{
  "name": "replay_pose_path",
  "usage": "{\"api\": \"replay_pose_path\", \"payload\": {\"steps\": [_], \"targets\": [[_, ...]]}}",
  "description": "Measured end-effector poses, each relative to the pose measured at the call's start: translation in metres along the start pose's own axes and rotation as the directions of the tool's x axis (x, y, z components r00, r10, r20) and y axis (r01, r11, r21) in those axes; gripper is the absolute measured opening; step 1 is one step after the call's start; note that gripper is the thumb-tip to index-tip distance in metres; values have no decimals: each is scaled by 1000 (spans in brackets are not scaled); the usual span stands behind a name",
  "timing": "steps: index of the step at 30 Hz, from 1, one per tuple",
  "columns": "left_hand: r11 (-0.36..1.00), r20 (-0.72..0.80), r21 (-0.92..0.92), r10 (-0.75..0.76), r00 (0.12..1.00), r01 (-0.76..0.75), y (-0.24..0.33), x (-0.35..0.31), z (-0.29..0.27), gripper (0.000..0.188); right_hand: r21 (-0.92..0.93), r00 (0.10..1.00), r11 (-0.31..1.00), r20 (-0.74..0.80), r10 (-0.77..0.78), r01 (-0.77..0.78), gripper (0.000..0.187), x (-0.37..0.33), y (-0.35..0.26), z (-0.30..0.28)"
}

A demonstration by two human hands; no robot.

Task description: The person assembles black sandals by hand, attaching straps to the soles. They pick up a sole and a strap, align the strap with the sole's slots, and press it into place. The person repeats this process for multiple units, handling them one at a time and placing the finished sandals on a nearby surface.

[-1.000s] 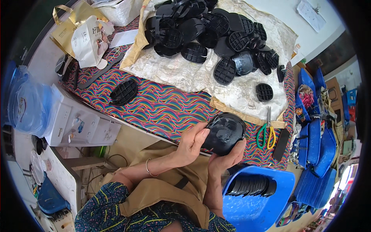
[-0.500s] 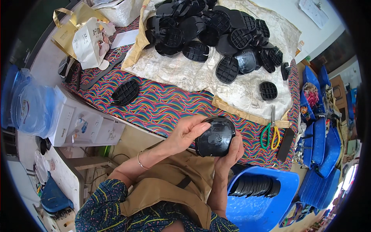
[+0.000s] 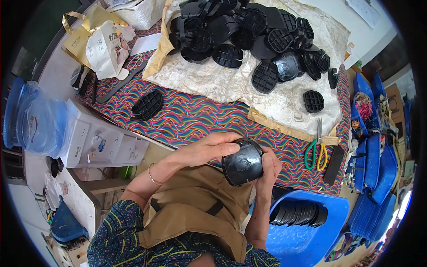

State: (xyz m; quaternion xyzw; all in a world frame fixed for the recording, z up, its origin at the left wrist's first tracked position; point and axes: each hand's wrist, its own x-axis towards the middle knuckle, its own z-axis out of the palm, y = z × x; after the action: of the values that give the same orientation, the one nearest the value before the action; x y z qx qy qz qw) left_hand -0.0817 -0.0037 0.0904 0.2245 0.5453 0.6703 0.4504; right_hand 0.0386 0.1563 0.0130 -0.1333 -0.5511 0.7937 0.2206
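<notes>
I hold one black rounded plastic piece (image 3: 243, 163) in my two hands. One black piece (image 3: 147, 104) lies alone on the striped cloth; one pair of green-and-yellow-handled scissors (image 3: 316, 149); one blue plastic bin (image 3: 307, 231).

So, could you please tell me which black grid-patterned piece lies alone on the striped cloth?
The oval piece left of the sacking; the others sit on that sacking.

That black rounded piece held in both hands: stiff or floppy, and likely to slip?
The black moulded piece probably handles stiff: it keeps its domed shape between the left hand and right hand. Its glossy smooth face may be slightly slippery, which could be why both hands hold it. It seems light for its size, since fingertips alone steady it.
</notes>
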Motion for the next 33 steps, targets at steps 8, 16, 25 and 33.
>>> {"api": "replay_pose_path", "payload": {"steps": [8, 16, 25, 33], "targets": [[976, 74, 185, 106, 992, -118, -20, 12, -11, 33, -185, 997, 983, 75, 11, 3, 42, -2, 3, -9], [986, -29, 166, -4, 1000, 8, -25, 18, -8, 30, -422, 995, 901, 62, -81, 100, 35, 4, -10, 10], [979, -3, -134, -157, 988, 155, -35, 20, -19, 15, -431, 995, 898, -9, -102, 89, 32, -1, -3, 18], [950, -18, -249, -198, 980, 187, -34, 8, -23, 40, -106, 995, 991, -77, 68, -76, 43, 1, 13, 15]]}}
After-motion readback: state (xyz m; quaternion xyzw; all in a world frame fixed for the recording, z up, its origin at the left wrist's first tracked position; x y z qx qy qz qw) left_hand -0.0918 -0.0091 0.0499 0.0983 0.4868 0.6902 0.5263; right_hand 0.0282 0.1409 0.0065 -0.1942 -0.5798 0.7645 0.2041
